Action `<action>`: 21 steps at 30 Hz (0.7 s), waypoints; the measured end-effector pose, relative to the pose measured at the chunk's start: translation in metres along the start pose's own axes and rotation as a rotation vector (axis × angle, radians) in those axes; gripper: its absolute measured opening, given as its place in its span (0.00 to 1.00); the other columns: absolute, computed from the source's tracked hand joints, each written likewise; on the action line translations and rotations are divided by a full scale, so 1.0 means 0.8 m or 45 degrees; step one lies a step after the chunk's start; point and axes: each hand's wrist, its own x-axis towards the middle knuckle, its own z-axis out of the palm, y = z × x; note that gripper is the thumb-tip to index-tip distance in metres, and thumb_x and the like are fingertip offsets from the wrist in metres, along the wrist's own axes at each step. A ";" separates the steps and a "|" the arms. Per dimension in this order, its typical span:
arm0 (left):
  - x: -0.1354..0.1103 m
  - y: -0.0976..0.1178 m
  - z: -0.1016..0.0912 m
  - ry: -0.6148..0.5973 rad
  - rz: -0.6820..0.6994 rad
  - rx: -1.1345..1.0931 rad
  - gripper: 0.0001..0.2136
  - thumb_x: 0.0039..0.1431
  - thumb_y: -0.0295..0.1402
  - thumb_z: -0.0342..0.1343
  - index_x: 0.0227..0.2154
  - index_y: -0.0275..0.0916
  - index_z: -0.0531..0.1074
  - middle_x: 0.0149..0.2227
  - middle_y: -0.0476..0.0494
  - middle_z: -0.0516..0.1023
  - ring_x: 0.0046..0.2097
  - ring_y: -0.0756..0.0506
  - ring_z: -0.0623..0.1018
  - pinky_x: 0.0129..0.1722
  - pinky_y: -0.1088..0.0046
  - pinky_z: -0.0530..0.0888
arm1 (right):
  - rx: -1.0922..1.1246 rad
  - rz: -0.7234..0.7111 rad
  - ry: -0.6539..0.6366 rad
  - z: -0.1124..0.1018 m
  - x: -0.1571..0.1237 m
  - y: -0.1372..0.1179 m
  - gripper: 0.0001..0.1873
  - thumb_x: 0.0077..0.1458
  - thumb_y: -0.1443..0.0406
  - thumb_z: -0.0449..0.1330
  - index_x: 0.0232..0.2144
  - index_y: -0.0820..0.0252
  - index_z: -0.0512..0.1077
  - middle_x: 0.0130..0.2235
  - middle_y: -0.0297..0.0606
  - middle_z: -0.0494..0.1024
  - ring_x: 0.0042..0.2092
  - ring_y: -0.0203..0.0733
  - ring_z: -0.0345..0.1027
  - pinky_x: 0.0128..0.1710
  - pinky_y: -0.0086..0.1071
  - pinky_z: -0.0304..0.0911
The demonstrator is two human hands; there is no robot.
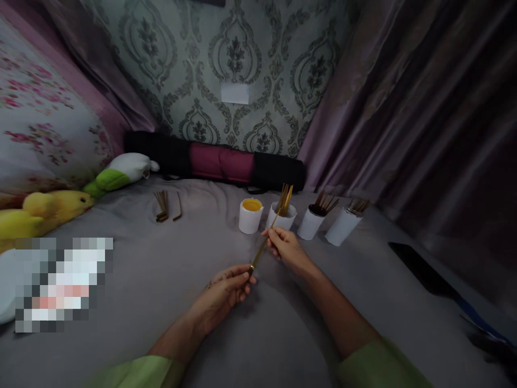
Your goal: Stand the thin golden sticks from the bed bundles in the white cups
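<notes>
Both hands are on a thin golden stick [259, 252] that slants up and away to the right. My left hand [228, 293] is closed around its lower end, where a dark tip and a shiny gold band show. Farther up, my right hand [284, 245] pinches the same stick between thumb and fingers. Its upper end overlaps a white cup [287, 220] behind, which holds upright yellow sticks [286, 196]; I cannot tell whether they touch. Just left of that cup stands a white cup with yellow contents [250, 220].
Two white containers with brown sticks, one [308, 226] and another [341, 229], stand at the right. Several brown bent-ended sticks [162, 206] lie left. Plush toys [60, 207], a black-and-maroon roll [222, 161] and a flat black object [420, 268] surround the grey cloth [194, 242].
</notes>
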 end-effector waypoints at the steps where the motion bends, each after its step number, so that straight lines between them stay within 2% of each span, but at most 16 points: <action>1: 0.000 0.000 0.000 0.003 -0.004 0.004 0.10 0.50 0.25 0.55 0.37 0.32 0.68 0.28 0.45 0.73 0.24 0.56 0.68 0.22 0.81 0.62 | -0.008 -0.012 0.012 -0.002 0.002 -0.001 0.17 0.51 0.54 0.51 0.32 0.62 0.68 0.20 0.27 0.62 0.16 0.25 0.49 0.11 0.21 0.45; 6: -0.002 0.002 0.001 0.046 -0.027 0.026 0.11 0.48 0.24 0.56 0.37 0.31 0.68 0.28 0.44 0.73 0.24 0.55 0.68 0.23 0.81 0.63 | -0.056 -0.039 0.088 -0.012 0.012 -0.009 0.16 0.51 0.55 0.50 0.31 0.63 0.68 0.21 0.27 0.62 0.16 0.25 0.50 0.11 0.21 0.46; 21: -0.001 0.002 0.001 0.047 -0.023 0.027 0.10 0.49 0.23 0.55 0.37 0.31 0.68 0.29 0.43 0.73 0.24 0.55 0.68 0.22 0.82 0.63 | -0.091 -0.070 0.290 -0.035 0.025 -0.036 0.11 0.51 0.60 0.51 0.29 0.63 0.68 0.23 0.30 0.65 0.16 0.25 0.53 0.11 0.21 0.48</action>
